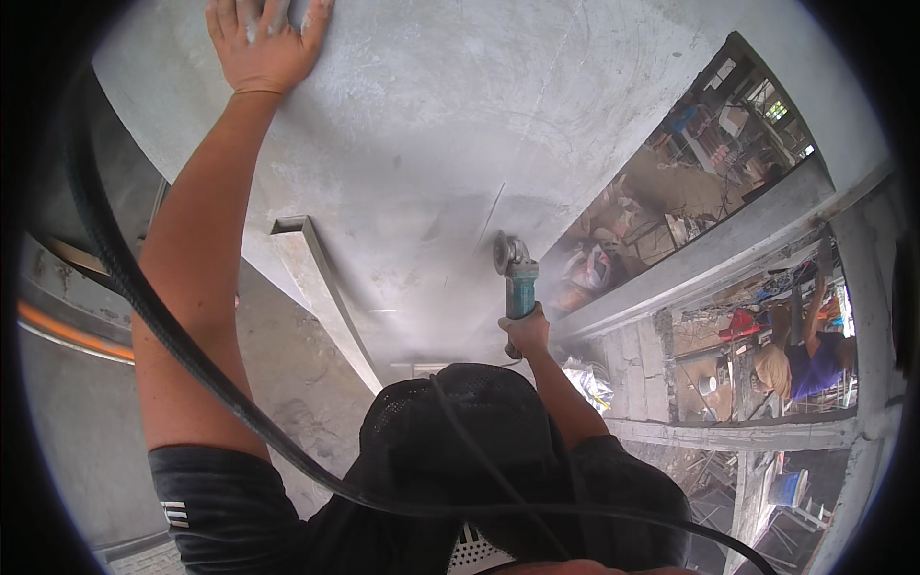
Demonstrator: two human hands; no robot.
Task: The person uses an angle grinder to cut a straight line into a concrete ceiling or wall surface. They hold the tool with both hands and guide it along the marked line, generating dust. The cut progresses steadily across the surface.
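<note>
My right hand (529, 331) is wrapped round the rear of the grinder (520, 295), fingers curled in a full grip. My left hand (264, 48) is spread flat against the wall (412, 125), up and to the left, holding nothing; its fingertips run out of view at the top edge, and pale dust shows on the fingers. So the grinder lies well apart from the left hand and belongs wholly to the right.

From my grip the tool points away from me, its long axis running nearly straight up the view, with the disc (501, 253) at the far end, on the left side of the head. I judge that everything turns on how this disc stands to the dark line (495, 206) on the wall. The line begins just beside the disc and slants up and rightward, so it and the tool's axis are near parallel, though not quite. I cannot tell whether the rim is touching the wall.

Farther out, a tube (333, 302) leans to the left of the grinder, hollow end up. A black cable (211, 376) crosses in front of my left forearm (196, 254). Rightward, past the wall's edge, I see a cluttered room (700, 182) and, lower, a co-worker (819, 369) in purple.
</note>
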